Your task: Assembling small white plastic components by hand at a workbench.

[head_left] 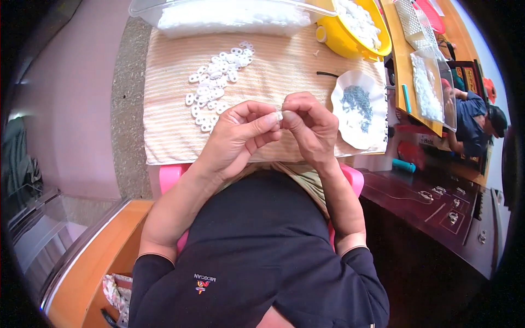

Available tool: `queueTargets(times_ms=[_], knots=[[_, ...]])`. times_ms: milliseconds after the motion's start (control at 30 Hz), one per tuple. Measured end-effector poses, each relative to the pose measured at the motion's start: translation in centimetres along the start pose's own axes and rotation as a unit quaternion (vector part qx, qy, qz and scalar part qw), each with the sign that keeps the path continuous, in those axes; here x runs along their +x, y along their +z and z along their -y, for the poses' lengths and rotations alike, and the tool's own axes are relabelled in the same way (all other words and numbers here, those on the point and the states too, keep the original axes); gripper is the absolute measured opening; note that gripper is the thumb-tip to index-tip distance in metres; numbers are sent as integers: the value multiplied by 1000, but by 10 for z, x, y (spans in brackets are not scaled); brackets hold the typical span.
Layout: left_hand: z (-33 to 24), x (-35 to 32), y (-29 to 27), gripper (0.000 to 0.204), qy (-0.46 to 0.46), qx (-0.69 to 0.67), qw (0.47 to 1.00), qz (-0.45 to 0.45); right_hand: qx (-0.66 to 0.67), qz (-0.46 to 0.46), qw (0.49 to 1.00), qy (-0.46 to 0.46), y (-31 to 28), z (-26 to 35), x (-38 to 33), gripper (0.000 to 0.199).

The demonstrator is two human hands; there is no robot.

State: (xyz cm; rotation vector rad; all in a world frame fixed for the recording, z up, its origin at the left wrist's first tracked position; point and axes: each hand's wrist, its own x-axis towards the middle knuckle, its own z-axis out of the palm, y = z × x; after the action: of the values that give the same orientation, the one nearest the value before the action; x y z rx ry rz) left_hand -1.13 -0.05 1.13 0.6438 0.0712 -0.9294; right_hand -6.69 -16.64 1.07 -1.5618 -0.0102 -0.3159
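Both my hands meet over the front half of a cloth-covered table, pinching one small white plastic piece (279, 115) between thumbs and fingertips. My left hand (240, 131) grips it from the left, and my right hand (313, 128) from the right. Its exact shape is mostly covered by my fingers. Beyond my left hand lies a loose pile of small white oval plastic parts (213, 82) with holes. Beside my right hand rests a white scalloped dish (342, 87) with many small dark metal pieces (358, 101) and some white bits.
Striped cloth (169, 109) covers the table. At its far edge stand a clear bin (235, 16) of white parts and a yellow basin (350, 44) of more. A thin black stick (327, 74) lies near the dish. At right, another person (473, 120) sits by a wooden table (402, 65).
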Motion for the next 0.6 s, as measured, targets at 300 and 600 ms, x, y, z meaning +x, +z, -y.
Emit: queueTargets(times_ms=[300,600], knots=[[0,0,-2,13,-14,-25,999,-13,28,-6,1000,-11,6,2,2,10],[3,-1,0,16,-1,3,1000,-23,24,15,999,22,0,2,6,8]])
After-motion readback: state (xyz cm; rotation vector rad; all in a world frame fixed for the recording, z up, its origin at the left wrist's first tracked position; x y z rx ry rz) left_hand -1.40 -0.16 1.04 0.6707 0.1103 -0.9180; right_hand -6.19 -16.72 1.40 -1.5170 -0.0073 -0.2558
